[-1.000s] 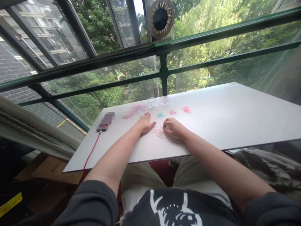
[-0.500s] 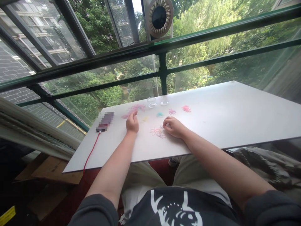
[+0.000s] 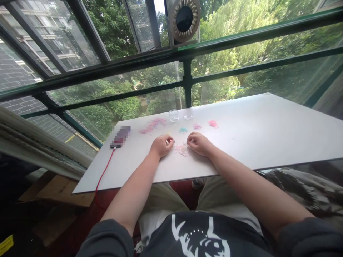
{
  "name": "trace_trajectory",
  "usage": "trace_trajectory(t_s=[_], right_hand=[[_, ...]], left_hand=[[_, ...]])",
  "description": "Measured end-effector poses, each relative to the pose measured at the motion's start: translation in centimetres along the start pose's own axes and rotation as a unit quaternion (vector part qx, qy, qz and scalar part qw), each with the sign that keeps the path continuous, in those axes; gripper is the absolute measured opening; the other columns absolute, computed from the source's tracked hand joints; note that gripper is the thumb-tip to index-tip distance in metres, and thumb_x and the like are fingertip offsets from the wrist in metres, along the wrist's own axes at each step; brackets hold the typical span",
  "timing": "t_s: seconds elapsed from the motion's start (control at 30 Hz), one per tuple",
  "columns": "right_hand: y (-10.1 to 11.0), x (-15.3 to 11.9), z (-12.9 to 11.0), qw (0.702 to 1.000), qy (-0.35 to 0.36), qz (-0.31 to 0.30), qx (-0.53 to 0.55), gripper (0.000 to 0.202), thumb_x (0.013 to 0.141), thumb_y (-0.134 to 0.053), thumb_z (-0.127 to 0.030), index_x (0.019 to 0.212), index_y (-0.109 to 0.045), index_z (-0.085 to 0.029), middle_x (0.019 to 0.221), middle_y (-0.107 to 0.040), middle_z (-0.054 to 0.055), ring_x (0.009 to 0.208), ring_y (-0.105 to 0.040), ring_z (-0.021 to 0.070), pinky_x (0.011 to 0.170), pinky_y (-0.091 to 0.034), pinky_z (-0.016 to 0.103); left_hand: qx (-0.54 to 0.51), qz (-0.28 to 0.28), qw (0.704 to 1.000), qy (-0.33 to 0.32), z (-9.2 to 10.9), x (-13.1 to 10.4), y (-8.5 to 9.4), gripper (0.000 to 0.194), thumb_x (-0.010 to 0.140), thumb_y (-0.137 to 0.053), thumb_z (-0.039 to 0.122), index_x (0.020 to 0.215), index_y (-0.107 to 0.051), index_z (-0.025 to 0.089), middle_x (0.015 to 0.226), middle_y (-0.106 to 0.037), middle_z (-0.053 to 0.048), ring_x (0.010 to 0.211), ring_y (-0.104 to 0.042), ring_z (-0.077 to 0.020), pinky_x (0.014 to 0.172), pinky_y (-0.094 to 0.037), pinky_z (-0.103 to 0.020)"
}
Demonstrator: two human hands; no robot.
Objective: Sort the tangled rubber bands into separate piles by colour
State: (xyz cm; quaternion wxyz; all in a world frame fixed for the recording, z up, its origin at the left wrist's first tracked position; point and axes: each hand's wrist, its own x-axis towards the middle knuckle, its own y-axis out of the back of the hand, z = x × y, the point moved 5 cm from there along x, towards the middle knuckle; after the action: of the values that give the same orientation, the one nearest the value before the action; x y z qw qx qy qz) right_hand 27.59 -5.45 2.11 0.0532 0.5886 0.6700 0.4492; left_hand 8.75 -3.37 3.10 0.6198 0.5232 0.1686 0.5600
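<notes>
On the white table lies a loose pile of pale pink, thin band-like strands [image 3: 181, 150], which look like small rubber bands. My left hand [image 3: 162, 145] is at the pile's left edge, thumb and forefinger pinched together; whatever is between them is too small to tell. At the right edge my right hand [image 3: 198, 144] rests curled, fingertips closed beside some strands. Behind the hands sit smaller heaps: teal [image 3: 183, 130], purple-pink [image 3: 197, 126] and coral pink [image 3: 213, 124]. A bit of yellow shows behind my left hand. A long pink and purple heap [image 3: 152, 125] spreads farther left.
Two clear round containers or lids, the left one [image 3: 174, 116] and the right one [image 3: 188, 116], stand near the back edge. A blurred phone-like device [image 3: 121, 137] with a red cable [image 3: 105, 170] lies left on the white table [image 3: 257, 135]. Green window railings run behind.
My left hand has moved right and nearer, from beside the long pink heap to the pale pink pile, its fingers now pinched. My right hand stays almost in place.
</notes>
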Motion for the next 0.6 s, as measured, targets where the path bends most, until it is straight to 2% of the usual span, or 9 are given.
trace_trajectory(t_s=[0.13,0.3,0.43,0.6], right_hand=[[0.0,0.0,-0.1,1.000,0.000,0.004,0.001,0.008,0.075,-0.056,-0.017,0.073,-0.063,-0.017,0.085,-0.060,0.006,0.082,-0.056,0.0173,0.076,-0.044,0.030],[0.1,0.1,-0.1,1.000,0.000,0.006,0.001,0.010,0.075,-0.055,-0.014,0.072,-0.064,-0.017,0.084,-0.061,0.006,0.081,-0.056,0.0173,0.078,-0.045,0.031],[-0.1,0.0,-0.1,1.000,0.014,0.000,-0.010,0.019,0.074,-0.052,-0.008,0.081,-0.068,-0.017,0.090,-0.061,0.007,0.088,-0.056,0.0191,0.084,-0.045,0.033],[-0.7,-0.2,-0.7,0.995,0.067,-0.045,-0.061,0.017,0.074,-0.061,-0.017,0.087,-0.071,-0.021,0.095,-0.062,0.008,0.094,-0.055,0.0223,0.091,-0.041,0.038]], left_hand=[[0.037,-0.030,0.999,-0.021,1.6,-0.2,-1.0,0.030,0.074,-0.060,0.045,0.090,-0.068,0.020,0.085,-0.067,-0.004,0.074,-0.060,-0.0178,0.074,-0.048,-0.030],[0.028,-0.030,0.999,-0.012,1.5,-0.2,-1.0,0.025,0.075,-0.060,0.041,0.086,-0.069,0.021,0.085,-0.067,-0.004,0.074,-0.061,-0.0169,0.073,-0.049,-0.029],[0.017,-0.033,0.999,-0.013,1.5,-0.3,-1.0,0.024,0.076,-0.059,0.041,0.081,-0.071,0.021,0.082,-0.068,-0.003,0.072,-0.061,-0.0166,0.071,-0.049,-0.029],[0.009,-0.038,0.999,-0.005,1.7,-0.2,-1.4,0.019,0.076,-0.057,0.033,0.075,-0.071,0.021,0.078,-0.068,-0.004,0.074,-0.060,-0.0179,0.072,-0.048,-0.030]])
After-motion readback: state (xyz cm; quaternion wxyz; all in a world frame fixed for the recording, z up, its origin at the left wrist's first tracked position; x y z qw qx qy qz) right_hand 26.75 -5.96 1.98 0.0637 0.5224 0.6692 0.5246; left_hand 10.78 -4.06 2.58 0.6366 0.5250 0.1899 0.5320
